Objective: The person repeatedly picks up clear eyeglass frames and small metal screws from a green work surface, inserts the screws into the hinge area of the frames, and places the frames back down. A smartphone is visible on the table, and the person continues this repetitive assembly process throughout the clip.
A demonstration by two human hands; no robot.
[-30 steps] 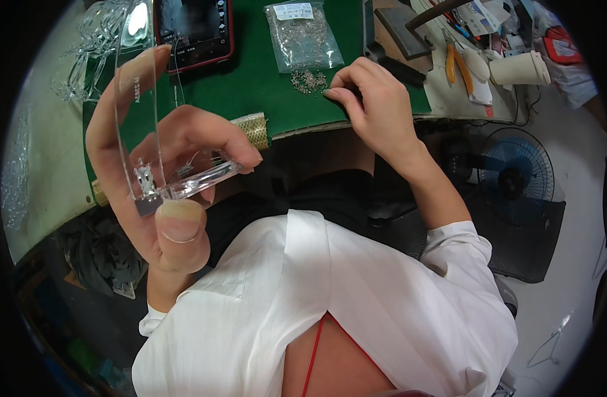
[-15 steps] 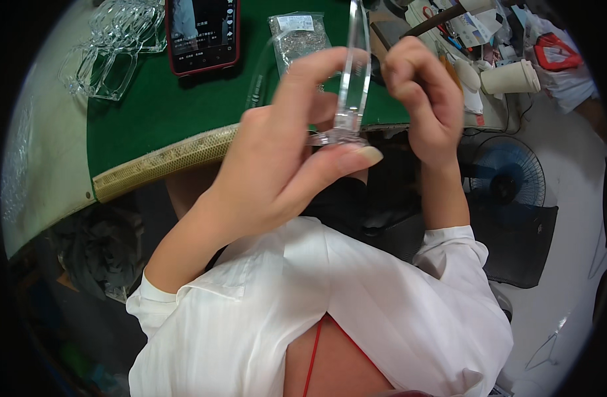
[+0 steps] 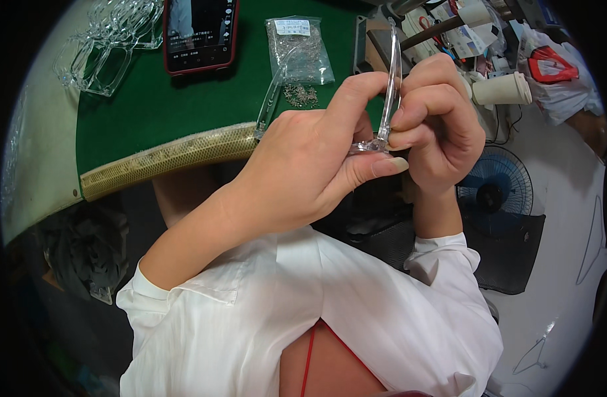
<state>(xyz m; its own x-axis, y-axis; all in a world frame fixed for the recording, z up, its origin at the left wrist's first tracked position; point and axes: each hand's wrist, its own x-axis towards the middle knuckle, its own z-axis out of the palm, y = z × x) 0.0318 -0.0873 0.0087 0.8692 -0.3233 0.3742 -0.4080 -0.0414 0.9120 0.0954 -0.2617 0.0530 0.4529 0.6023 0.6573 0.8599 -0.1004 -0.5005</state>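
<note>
A clear plastic eyeglass frame (image 3: 391, 83) is held over the table's front edge, one temple standing upright and the other reaching out beyond my knuckles. My left hand (image 3: 290, 165) is closed round its front, thumb and fingers gripping close to the hinge. At that hinge my right hand (image 3: 445, 126) has its fingertips pinched together against the upright temple. Anything tiny between those fingertips is hidden. Beyond the hands lies a small heap of tiny metal parts (image 3: 301, 96), beside a clear bag (image 3: 298, 53) of similar pieces.
Several clear eyeglass frames (image 3: 111, 46) are piled at the far left. A phone (image 3: 199, 56) with a red case stands beside them on the green mat (image 3: 158, 109). Dark metal equipment (image 3: 376, 49) and a whitish cylinder (image 3: 502, 89) are at the right. A fan (image 3: 492, 192) stands below.
My right hand has come down to the hinge, where its fingertips now meet the frame. The frame and my left hand have shifted slightly right. The metal heap has come into sight.
</note>
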